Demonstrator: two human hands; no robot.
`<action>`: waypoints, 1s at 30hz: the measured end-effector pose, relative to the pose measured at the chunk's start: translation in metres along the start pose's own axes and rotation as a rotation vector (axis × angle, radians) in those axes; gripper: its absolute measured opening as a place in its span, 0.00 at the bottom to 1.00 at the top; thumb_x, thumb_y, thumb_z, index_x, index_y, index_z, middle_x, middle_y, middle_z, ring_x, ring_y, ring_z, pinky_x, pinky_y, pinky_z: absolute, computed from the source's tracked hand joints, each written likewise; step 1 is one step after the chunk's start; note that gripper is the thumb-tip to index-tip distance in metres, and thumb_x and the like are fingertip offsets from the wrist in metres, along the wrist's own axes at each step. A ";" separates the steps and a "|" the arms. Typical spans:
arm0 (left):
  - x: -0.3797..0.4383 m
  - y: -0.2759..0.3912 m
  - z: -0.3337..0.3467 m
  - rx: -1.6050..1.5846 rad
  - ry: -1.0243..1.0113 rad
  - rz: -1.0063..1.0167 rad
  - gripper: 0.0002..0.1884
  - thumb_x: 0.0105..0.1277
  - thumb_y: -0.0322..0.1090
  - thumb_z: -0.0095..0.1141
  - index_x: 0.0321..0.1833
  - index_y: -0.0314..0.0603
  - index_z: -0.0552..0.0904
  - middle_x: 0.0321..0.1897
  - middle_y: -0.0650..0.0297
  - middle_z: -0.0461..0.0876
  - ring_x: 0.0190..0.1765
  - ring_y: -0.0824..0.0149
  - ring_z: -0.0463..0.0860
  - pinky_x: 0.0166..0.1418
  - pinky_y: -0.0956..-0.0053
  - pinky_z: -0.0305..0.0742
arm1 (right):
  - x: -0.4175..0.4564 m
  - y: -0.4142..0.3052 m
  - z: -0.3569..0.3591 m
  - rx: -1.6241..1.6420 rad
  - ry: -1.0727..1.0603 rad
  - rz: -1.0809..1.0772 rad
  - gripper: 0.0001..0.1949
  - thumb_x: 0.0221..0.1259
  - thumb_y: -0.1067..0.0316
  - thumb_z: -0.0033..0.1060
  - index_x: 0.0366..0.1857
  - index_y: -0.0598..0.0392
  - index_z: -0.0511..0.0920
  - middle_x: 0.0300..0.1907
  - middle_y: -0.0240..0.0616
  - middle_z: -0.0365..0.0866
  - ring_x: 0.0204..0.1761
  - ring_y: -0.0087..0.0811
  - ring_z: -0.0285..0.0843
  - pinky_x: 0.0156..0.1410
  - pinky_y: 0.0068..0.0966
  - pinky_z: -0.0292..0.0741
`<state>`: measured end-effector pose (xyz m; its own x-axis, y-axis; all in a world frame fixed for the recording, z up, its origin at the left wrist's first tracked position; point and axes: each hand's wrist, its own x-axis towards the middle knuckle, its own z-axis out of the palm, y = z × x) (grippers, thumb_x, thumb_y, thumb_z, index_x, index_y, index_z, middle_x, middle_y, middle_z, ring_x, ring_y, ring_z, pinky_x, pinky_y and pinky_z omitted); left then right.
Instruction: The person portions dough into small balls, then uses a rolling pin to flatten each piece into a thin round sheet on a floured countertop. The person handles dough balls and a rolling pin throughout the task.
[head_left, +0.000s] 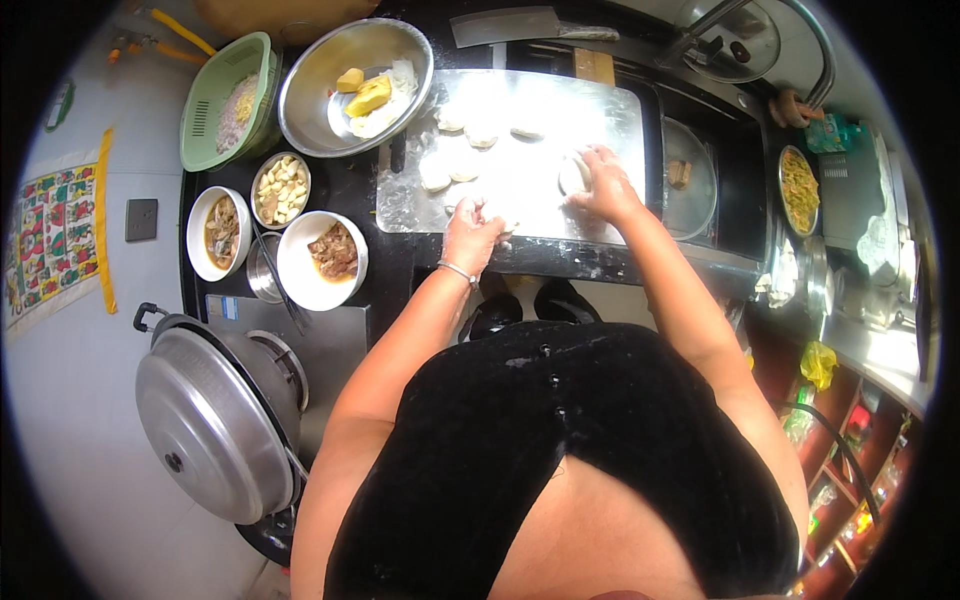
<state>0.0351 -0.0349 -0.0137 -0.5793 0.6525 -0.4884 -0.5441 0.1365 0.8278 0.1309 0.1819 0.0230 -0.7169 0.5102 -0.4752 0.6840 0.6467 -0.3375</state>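
A metal board (517, 210) dusted with flour lies before me, its middle washed out by glare. My right hand (609, 184) curves around a round white piece of dough (574, 177) on the board's right side, thumb and fingers at its edge. At the near edge, my left hand (474, 234) has its fingers bent. Something whitish shows beside its thumb, but glare hides whether the hand grips it. Several more dough pieces (481, 135) sit on the board's left and far part, among them one (435, 174) just beyond my left hand.
A cleaver (510, 28) lies behind the board. To the left stand a steel bowl (300, 112), a green basket (196, 142), a bowl of garlic cloves (280, 187) and two white bowls of food (289, 281) (196, 247). A lidded wok (210, 427) sits nearer; a sink (739, 180) is right.
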 end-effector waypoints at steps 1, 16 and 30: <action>0.004 -0.004 0.006 0.015 0.013 0.025 0.21 0.63 0.22 0.55 0.58 0.27 0.67 0.47 0.56 0.78 0.45 0.65 0.83 0.47 0.74 0.82 | -0.002 0.005 -0.002 -0.043 0.004 -0.044 0.35 0.43 0.64 0.78 0.61 0.52 0.74 0.66 0.49 0.69 0.69 0.47 0.65 0.73 0.37 0.66; 0.021 -0.010 0.051 -0.240 0.127 -0.092 0.16 0.67 0.26 0.55 0.55 0.37 0.68 0.43 0.60 0.78 0.41 0.67 0.83 0.41 0.75 0.81 | 0.015 0.082 0.024 1.332 -0.116 0.122 0.18 0.53 0.66 0.70 0.46 0.61 0.77 0.44 0.45 0.82 0.46 0.41 0.82 0.51 0.33 0.81; -0.019 -0.011 0.087 -0.330 0.200 -0.005 0.13 0.68 0.24 0.53 0.53 0.38 0.69 0.43 0.59 0.79 0.44 0.65 0.84 0.47 0.71 0.82 | 0.017 0.105 -0.003 1.741 -0.327 -0.211 0.12 0.55 0.68 0.69 0.41 0.56 0.80 0.42 0.43 0.83 0.51 0.37 0.82 0.58 0.38 0.76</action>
<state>0.1052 0.0164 0.0106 -0.6654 0.4900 -0.5631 -0.6944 -0.1297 0.7078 0.1898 0.2603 -0.0176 -0.8975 0.2436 -0.3676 0.0881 -0.7178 -0.6907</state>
